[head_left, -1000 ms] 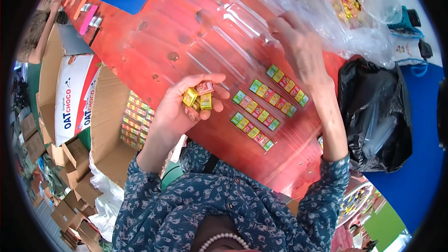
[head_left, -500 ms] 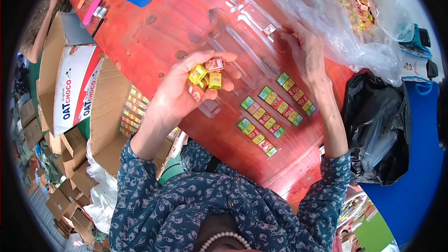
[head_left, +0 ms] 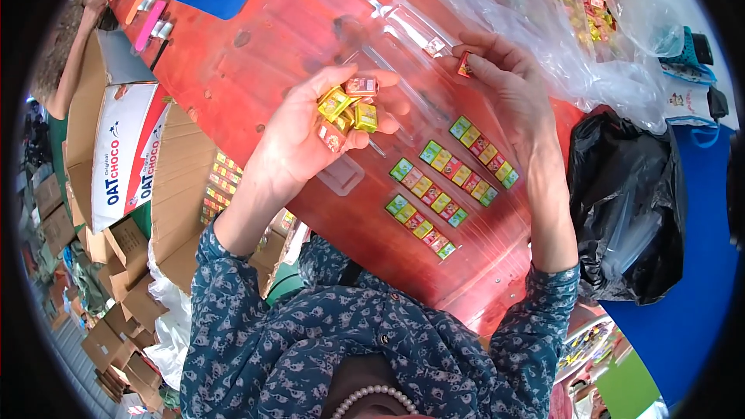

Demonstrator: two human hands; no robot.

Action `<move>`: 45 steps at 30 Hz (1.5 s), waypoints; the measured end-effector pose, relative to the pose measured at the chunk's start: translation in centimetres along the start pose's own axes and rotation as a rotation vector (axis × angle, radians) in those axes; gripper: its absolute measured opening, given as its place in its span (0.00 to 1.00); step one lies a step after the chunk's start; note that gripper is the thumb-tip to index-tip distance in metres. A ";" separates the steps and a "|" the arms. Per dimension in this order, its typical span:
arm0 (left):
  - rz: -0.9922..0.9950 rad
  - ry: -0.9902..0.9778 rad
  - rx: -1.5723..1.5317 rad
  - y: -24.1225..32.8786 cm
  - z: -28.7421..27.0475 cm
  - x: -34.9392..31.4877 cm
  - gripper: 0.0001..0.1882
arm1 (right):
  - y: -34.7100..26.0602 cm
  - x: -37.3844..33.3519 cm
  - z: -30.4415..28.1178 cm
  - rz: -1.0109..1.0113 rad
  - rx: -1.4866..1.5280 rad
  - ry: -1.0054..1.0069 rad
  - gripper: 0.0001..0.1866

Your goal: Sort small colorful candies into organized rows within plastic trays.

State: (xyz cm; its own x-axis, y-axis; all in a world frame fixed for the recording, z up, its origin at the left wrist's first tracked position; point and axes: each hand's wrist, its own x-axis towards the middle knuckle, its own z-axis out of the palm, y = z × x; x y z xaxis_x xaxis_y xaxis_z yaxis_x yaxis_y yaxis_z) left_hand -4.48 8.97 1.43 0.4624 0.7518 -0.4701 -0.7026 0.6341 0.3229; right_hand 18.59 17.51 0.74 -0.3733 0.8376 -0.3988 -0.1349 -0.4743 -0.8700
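Observation:
My left hand [head_left: 299, 128] is cupped palm up around several small wrapped candies [head_left: 346, 112], yellow ones and red-pink ones. Between thumb and fingertips, my right hand [head_left: 512, 81] pinches one small red candy [head_left: 465, 64]. Just left of those fingertips lies a long clear plastic tray [head_left: 411, 23] with a single pale candy [head_left: 434, 46] in its end. Below my hands, several rows of green, yellow and red candies [head_left: 454, 164] sit in narrow clear trays on the red table [head_left: 326, 225]. Another clear tray [head_left: 341, 176] lies partly behind my left wrist.
A big clear bag of candies [head_left: 535, 39] covers the far right. A black plastic bag [head_left: 628, 209] lies at right on a blue surface [head_left: 710, 209]. Open cardboard boxes [head_left: 182, 186] stand at left, one holding filled rows. Another person's arm [head_left: 74, 54] shows at the far left.
My right hand has turned, and a red candy now shows in its fingertips. My left hand has shifted slightly with its candies. The view has moved a little.

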 end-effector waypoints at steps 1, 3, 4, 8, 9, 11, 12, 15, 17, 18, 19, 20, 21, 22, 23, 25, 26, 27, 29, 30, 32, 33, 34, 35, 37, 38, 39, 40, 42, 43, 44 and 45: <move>0.001 -0.008 -0.003 0.0 0.0 0.1 0.25 | 0.2 0.1 0.1 -0.092 -0.078 0.043 0.12; 0.012 0.039 -0.004 0.0 0.7 0.2 0.25 | 0.5 0.5 0.3 -0.185 -0.154 0.083 0.12; 0.017 0.083 -0.007 0.0 1.0 0.2 0.26 | 0.8 1.0 0.2 -0.262 -0.258 0.146 0.12; 0.033 0.107 -0.009 0.3 1.0 0.2 0.26 | 1.7 1.8 0.9 -0.416 -0.663 0.343 0.10; 0.030 0.110 -0.015 0.3 1.0 0.2 0.25 | 1.8 1.7 1.2 -0.415 -0.662 0.344 0.10; 0.031 0.116 -0.024 0.3 0.9 0.3 0.25 | 2.1 1.5 1.8 -0.424 -0.792 0.360 0.10; 0.031 0.121 -0.027 0.3 0.8 0.3 0.25 | 2.5 1.6 1.6 -0.425 -0.822 0.359 0.08; 0.023 0.062 -0.037 0.3 -0.2 0.6 0.25 | 2.7 1.7 1.7 -0.581 -0.889 0.337 0.07; 0.012 0.005 -0.047 0.4 -0.6 0.4 0.25 | 2.7 1.3 2.1 -0.640 -0.912 0.315 0.07; 0.011 0.002 -0.055 0.5 -0.6 0.3 0.25 | 2.7 1.2 2.2 -0.706 -0.934 0.293 0.07; 0.010 -0.005 -0.061 0.6 -0.6 0.3 0.25 | 2.5 1.2 2.2 -0.701 -0.935 0.294 0.07; 0.007 -0.004 -0.064 0.7 -0.6 0.3 0.25 | 2.4 1.1 2.0 -0.840 -1.112 0.233 0.07; 0.011 0.008 -0.058 0.9 -0.6 0.2 0.24 | 2.3 1.1 1.9 -0.979 -1.287 0.166 0.08; 0.014 0.019 -0.051 1.0 -0.6 0.3 0.24 | 2.5 0.7 1.9 -0.921 -1.343 0.092 0.09; 0.010 0.019 -0.052 1.1 -0.6 0.3 0.24 | 2.5 0.7 1.9 -0.917 -1.343 0.093 0.09; 0.007 0.008 -0.073 1.1 -0.7 0.3 0.24 | 2.5 0.7 1.9 -0.966 -1.422 0.055 0.08; 0.004 0.011 -0.075 1.1 -0.8 0.3 0.24 | 2.6 0.7 2.0 -0.959 -1.370 0.066 0.08; 0.006 0.012 -0.078 1.1 -1.0 0.3 0.24 | 2.4 0.5 2.0 -0.955 -1.368 0.065 0.08; 0.005 0.013 -0.084 1.1 -1.2 0.4 0.24 | 2.2 0.1 1.9 -0.769 -1.248 0.097 0.10; 0.003 0.018 -0.083 1.2 -1.2 0.5 0.24 | 2.3 0.1 1.7 -0.765 -1.247 0.097 0.10; -0.003 0.020 -0.080 1.2 -1.1 0.6 0.24 | 2.5 0.4 1.1 -0.772 -1.216 0.113 0.11; 0.001 0.024 -0.075 1.2 -1.1 0.7 0.24 | 2.5 0.4 1.0 -0.770 -1.216 0.116 0.11; 0.008 0.030 -0.069 1.3 -1.0 0.7 0.23 | 2.3 0.4 1.1 -0.781 -1.177 0.115 0.10; 0.007 0.031 -0.068 1.3 -0.9 0.8 0.23 | 2.3 0.5 1.1 -0.791 -1.137 0.113 0.10; 0.010 0.038 -0.039 1.3 -0.6 0.9 0.23 | 2.2 0.8 1.2 -0.798 -1.100 0.112 0.10; 0.008 0.040 -0.038 1.3 -0.3 0.9 0.23 | 2.2 1.0 1.3 -0.805 -1.065 0.110 0.10; 0.002 0.096 -0.023 1.3 0.2 0.9 0.23 | 2.3 1.2 1.3 -0.802 -1.063 0.111 0.10; -0.002 0.151 -0.007 1.3 0.4 0.8 0.23 | 2.5 1.4 1.3 -0.791 -1.089 0.093 0.10; -0.007 0.152 -0.006 1.2 0.6 0.8 0.23 | 2.6 1.5 1.3 -0.779 -1.116 0.076 0.10; -0.011 0.154 -0.005 1.2 0.6 0.8 0.23 | 2.5 1.5 1.3 -0.807 -1.159 0.073 0.10; -0.012 0.153 -0.005 1.2 0.6 0.8 0.23 | 2.4 1.5 1.4 -0.835 -1.202 0.070 0.09; -0.017 0.148 -0.008 1.3 0.5 0.8 0.23 | 2.3 1.4 1.5 -0.834 -1.202 0.071 0.09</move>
State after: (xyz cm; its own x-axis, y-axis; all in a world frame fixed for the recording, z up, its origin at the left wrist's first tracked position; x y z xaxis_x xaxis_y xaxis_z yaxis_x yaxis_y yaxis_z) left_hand -4.71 10.47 1.92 0.3899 0.7059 -0.5913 -0.6998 0.6445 0.3081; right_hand 16.41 17.15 -1.41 -0.5224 0.7782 0.3485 0.5590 0.6212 -0.5491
